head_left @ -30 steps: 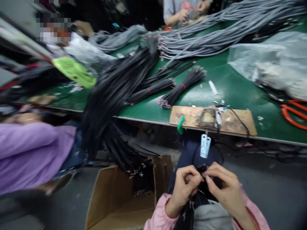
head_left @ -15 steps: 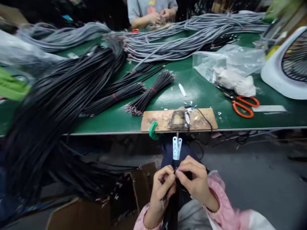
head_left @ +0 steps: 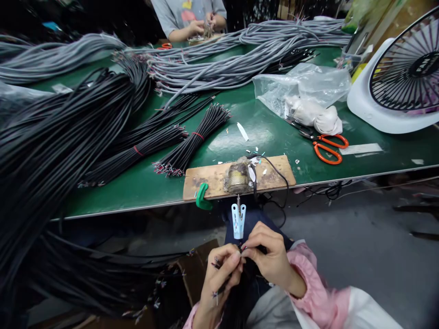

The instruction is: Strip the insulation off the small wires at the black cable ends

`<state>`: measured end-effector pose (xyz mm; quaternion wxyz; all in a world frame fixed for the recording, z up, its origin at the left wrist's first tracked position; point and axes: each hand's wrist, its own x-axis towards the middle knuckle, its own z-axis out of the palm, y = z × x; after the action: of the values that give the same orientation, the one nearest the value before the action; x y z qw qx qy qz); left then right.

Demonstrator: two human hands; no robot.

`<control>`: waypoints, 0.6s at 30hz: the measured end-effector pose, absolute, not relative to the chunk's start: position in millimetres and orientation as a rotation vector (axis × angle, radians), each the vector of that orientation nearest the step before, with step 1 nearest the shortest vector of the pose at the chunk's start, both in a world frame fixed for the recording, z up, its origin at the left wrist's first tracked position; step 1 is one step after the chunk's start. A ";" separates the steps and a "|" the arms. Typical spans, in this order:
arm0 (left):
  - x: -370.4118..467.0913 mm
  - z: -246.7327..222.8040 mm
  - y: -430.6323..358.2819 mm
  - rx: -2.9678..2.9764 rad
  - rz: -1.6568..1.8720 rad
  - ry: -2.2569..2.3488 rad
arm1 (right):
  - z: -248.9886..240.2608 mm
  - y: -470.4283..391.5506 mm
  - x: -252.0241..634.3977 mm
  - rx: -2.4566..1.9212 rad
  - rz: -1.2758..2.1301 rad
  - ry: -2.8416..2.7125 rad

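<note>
Close below the table edge, my left hand (head_left: 221, 274) is closed around several black cables (head_left: 216, 264), whose stripped ends poke out between the fingers. My right hand (head_left: 269, 256) pinches the thin red-and-dark wire ends (head_left: 243, 249) of a cable, its fingertips touching those of the left. Just beyond the fingertips hangs a light blue clip (head_left: 238, 221), fixed to the shaft of a small motor (head_left: 238, 177). That motor sits on a wooden board (head_left: 209, 176) at the table's front edge. The cable's lower length is partly hidden by my hands.
Black cable bundles (head_left: 68, 123) spill over the left of the green table (head_left: 219, 144). Grey cables (head_left: 219, 68) lie across the back. Orange-handled scissors (head_left: 329, 148), a plastic bag (head_left: 305, 87) and a fan (head_left: 394, 87) stand right. A co-worker's hands (head_left: 204, 26) show at the back.
The view has turned rightward, so the table and its things sit further left in the picture. My hands stay together at the wire ends, close to the clip.
</note>
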<state>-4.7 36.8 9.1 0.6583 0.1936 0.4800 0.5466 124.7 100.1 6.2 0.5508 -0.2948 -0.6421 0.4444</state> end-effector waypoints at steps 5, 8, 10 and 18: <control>-6.0 13.7 35.2 0.418 1.297 1.029 | 4.0 95.9 121.9 -0.673 0.774 -1.574; -7.5 14.4 34.7 0.489 1.298 1.012 | 6.7 96.9 122.8 -0.614 0.917 -1.560; -8.9 15.7 34.9 0.542 1.315 1.036 | 6.7 100.1 123.6 -0.550 1.328 -1.445; -13.5 20.8 37.4 0.893 1.443 1.199 | 12.2 133.6 122.7 -0.844 1.752 -1.211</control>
<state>-13.5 37.4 20.8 0.5069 0.3704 0.4975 0.5986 122.7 133.6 12.2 0.4127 -0.3355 -0.4815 0.6966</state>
